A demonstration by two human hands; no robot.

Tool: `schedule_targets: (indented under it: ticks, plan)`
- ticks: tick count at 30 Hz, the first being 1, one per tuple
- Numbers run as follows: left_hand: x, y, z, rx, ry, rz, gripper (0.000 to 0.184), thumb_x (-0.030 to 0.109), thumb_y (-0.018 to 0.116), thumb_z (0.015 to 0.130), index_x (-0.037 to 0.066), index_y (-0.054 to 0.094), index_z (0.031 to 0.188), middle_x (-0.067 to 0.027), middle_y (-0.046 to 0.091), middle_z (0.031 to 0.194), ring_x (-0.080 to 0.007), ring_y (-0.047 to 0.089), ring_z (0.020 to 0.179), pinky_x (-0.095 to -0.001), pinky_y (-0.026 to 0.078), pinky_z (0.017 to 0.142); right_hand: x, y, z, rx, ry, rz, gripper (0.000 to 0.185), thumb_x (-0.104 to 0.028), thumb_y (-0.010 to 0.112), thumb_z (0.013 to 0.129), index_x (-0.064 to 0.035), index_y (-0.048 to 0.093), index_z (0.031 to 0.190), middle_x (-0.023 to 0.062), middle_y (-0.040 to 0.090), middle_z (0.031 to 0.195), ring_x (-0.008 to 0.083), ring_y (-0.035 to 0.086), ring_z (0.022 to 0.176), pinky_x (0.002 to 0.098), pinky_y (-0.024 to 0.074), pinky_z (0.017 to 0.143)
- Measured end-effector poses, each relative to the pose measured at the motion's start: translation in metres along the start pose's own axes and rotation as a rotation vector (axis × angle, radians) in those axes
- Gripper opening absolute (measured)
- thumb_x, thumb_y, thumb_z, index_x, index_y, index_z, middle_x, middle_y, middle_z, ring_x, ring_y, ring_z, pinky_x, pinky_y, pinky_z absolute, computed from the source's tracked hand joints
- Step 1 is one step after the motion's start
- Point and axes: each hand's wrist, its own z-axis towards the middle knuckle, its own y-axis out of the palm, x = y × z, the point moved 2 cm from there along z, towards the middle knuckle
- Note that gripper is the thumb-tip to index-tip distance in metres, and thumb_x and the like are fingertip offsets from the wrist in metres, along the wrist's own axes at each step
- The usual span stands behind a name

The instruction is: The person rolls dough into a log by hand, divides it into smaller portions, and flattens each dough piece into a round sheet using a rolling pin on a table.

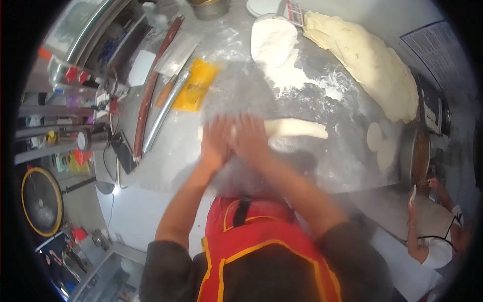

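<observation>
A pale rope of dough (297, 128) lies crosswise on the floured metal worktop (241, 88). Both palms press down on its left part, side by side, with the fingers laid flat and pointing away from me. My left hand (216, 140) covers the dough near its left end, where only a small bit shows. Touching it at the thumb side, my right hand (250, 135) rests on the dough just to the right. Beyond my right hand the dough stretches out uncovered. The stretch under the palms is hidden.
White flour (276, 43) is heaped at the back, beside a large slab of dough (367, 60). Flat dough rounds (375, 137) lie at right. A long brown rod (157, 83), a metal rod (166, 110) and a yellow packet (197, 85) lie left. Another person (435, 234) works at lower right.
</observation>
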Motion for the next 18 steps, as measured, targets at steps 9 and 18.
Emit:
schedule_targets:
  ticks: [9, 18]
  plan:
    - [-0.003, 0.017, 0.037, 0.121, -0.058, 0.074, 0.059, 0.034, 0.052, 0.089, 0.005, 0.045, 0.14, -0.019, 0.037, 0.148, -0.0392, 0.027, 0.141, -0.0614, 0.016, 0.112, 0.011, -0.005, 0.021, 0.077, 0.039, -0.248, 0.06, -0.041, 0.046, 0.094, -0.0003, 0.043, 0.138, 0.0165, 0.043, 0.144, 0.0338, 0.033, 0.137, 0.0595, 0.0214, 0.11]
    - [0.0, 0.005, 0.027, -0.045, 0.164, -0.072, 0.056, 0.029, 0.058, 0.088, 0.015, 0.045, 0.14, -0.0104, 0.035, 0.152, -0.0352, 0.024, 0.142, -0.0609, 0.014, 0.113, 0.024, -0.023, -0.014, 0.086, 0.016, -0.217, 0.056, -0.041, 0.052, 0.091, -0.0116, 0.047, 0.138, 0.0136, 0.04, 0.146, 0.0425, 0.032, 0.135, 0.064, 0.0169, 0.11]
